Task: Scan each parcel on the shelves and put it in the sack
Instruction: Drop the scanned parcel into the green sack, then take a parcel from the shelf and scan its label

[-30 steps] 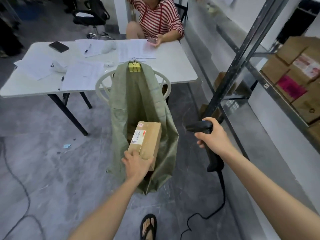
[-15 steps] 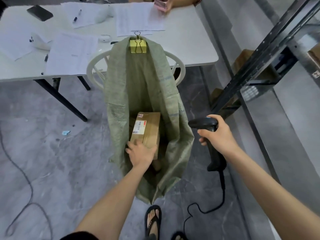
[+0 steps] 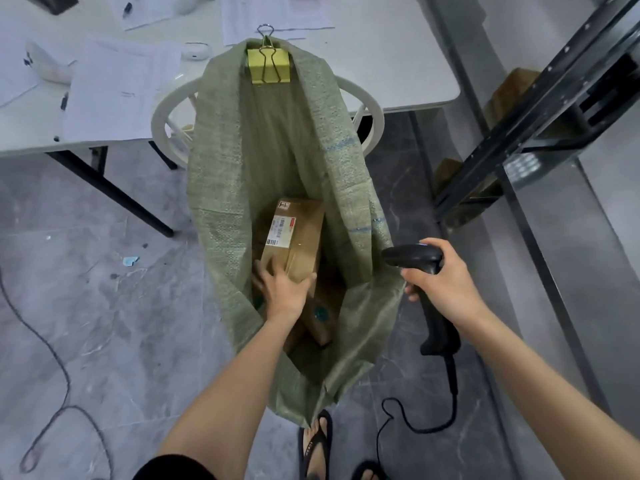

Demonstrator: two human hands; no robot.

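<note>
A green woven sack (image 3: 225, 188) hangs open from a white chair, pinned at the top by a yellow binder clip (image 3: 267, 65). My left hand (image 3: 282, 289) is inside the sack's mouth, gripping the near end of a brown cardboard parcel (image 3: 299, 237) with a white label. Other brown parcels (image 3: 320, 317) lie lower in the sack, partly hidden. My right hand (image 3: 441, 278) holds a black corded barcode scanner (image 3: 414, 258) just right of the sack's rim, its head pointing left.
A white table (image 3: 381, 64) with papers, a pen and a phone stands behind the chair (image 3: 166, 112). A dark metal shelf frame (image 3: 540, 109) rises at right with boxes under it. The scanner cable (image 3: 415, 424) loops on the grey floor by my sandalled feet (image 3: 317, 448). Another cable (image 3: 52, 358) runs at left.
My view has tilted down and closer to the sack. My left hand has lowered the parcel deeper into the sack. My right hand with the scanner has stayed beside the rim.
</note>
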